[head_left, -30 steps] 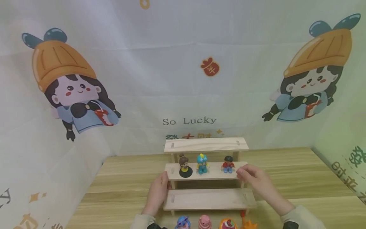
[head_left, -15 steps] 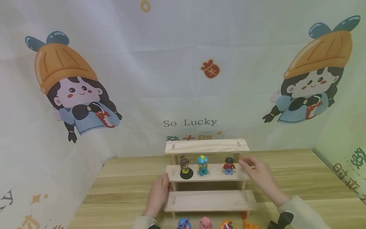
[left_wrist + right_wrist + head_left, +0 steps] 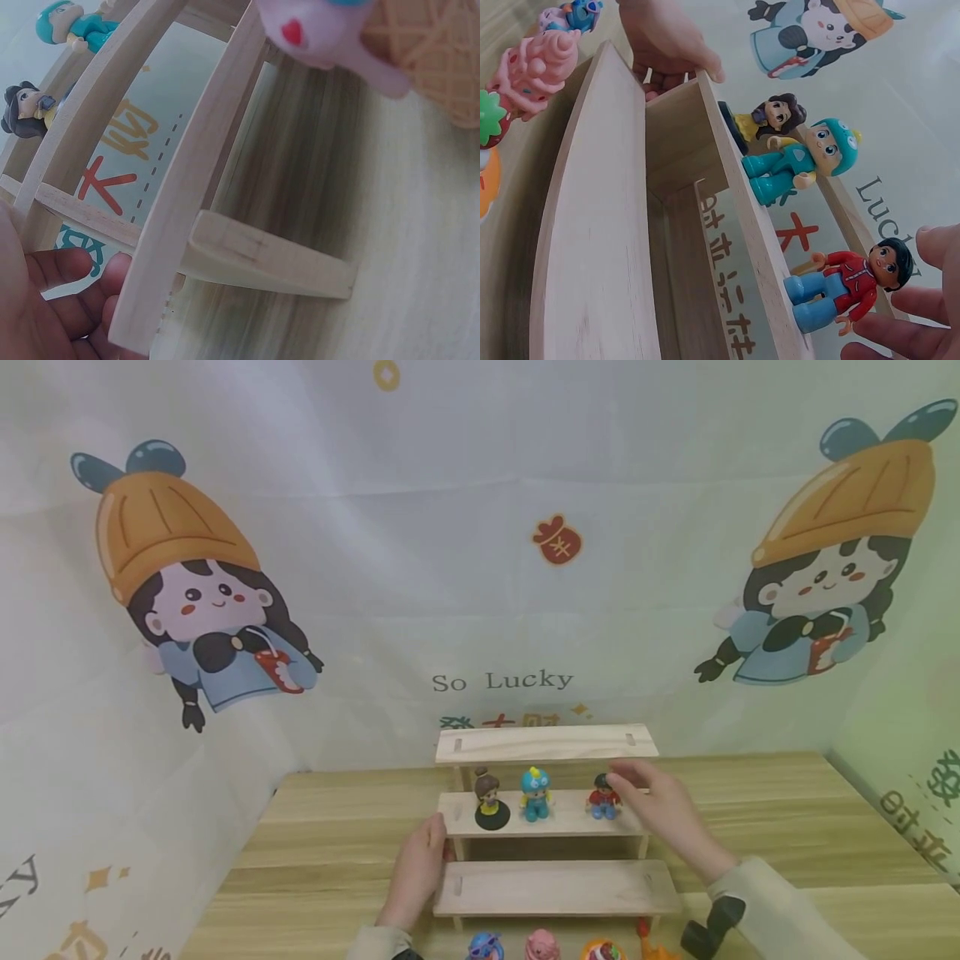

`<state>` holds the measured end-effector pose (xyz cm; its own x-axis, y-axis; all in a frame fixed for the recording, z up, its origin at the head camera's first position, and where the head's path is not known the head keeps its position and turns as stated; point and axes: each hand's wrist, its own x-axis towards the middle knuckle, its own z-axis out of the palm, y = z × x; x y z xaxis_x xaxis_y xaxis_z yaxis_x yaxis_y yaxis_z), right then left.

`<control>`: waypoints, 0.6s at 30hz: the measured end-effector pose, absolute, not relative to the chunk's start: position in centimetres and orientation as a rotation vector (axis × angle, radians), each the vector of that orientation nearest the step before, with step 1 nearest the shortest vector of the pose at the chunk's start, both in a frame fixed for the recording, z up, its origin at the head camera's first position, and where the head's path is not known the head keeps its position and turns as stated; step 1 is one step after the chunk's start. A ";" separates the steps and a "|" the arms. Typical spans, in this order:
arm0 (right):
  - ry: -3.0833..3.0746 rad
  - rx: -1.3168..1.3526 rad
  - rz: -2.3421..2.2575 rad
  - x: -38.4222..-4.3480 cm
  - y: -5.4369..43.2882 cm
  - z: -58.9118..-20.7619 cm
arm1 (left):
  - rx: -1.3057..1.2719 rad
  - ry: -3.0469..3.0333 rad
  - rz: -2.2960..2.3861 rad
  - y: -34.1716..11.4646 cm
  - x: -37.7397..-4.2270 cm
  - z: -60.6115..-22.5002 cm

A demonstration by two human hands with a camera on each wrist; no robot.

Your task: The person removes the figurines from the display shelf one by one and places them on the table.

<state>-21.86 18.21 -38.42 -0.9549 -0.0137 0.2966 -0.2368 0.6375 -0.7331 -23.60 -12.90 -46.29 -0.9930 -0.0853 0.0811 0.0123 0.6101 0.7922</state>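
Observation:
A three-tier wooden display shelf (image 3: 555, 888) stands in the middle of the head view. My left hand (image 3: 415, 870) holds its left side by the middle tier, with curled fingers visible in the left wrist view. On that tier sit a doll in yellow on a black base (image 3: 491, 806), a figure in a teal hat (image 3: 536, 797) and a toy figure in a red jacket (image 3: 851, 281). Around the red-jacketed figure, my right hand (image 3: 663, 802) spreads its thumb and fingers apart. One fingertip is close to the figure's hand; contact is unclear.
In front of the shelf, a blue-topped toy (image 3: 484, 946), a pink swirled toy (image 3: 542, 945), an orange toy with a strawberry (image 3: 603, 951) and an orange piece (image 3: 660, 952) line the wooden table (image 3: 322, 843). A printed cloth (image 3: 375, 568) hangs behind.
My right hand has lifted off the middle tier's right end and moved inward to the red-jacketed figure. The left hand stays at the shelf's left side.

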 end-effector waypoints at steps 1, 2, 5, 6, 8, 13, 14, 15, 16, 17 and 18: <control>-2.596 0.203 1.217 -21.9 18.1 -38.5 | 0.066 -2.718 -1.343 -12.9 -23.6 -46.3; -2.596 0.204 1.214 -22.0 18.1 -38.5 | 0.067 -2.716 -1.347 -12.9 -23.6 -46.3; -2.598 0.217 1.204 -22.1 18.0 -38.6 | 0.074 -2.710 -1.360 -12.9 -23.6 -46.2; -2.600 0.223 1.197 -22.2 18.0 -38.6 | 0.072 -2.706 -1.362 -12.9 -23.6 -46.2; -2.601 0.236 1.186 -22.2 18.0 -38.6 | 0.064 -2.698 -1.364 -12.9 -23.5 -46.1; -2.593 0.254 1.178 -22.3 17.9 -38.7 | 0.062 -2.701 -1.361 -12.8 -23.5 -46.0; -2.594 0.252 1.180 -22.3 17.9 -38.7 | 0.059 -2.701 -1.356 -12.8 -23.5 -46.0; -2.597 0.250 1.186 -22.3 17.9 -38.8 | 0.064 -2.704 -1.356 -12.8 -23.5 -45.9; -2.602 0.248 1.189 -22.3 17.8 -38.8 | 0.068 -2.708 -1.352 -12.8 -23.5 -45.9; -2.606 0.245 1.200 -22.4 17.8 -38.9 | 0.072 -2.711 -1.350 -12.8 -23.5 -45.9; -2.610 0.240 1.214 -22.4 17.8 -38.9 | 0.069 -2.715 -1.344 -12.8 -23.5 -45.9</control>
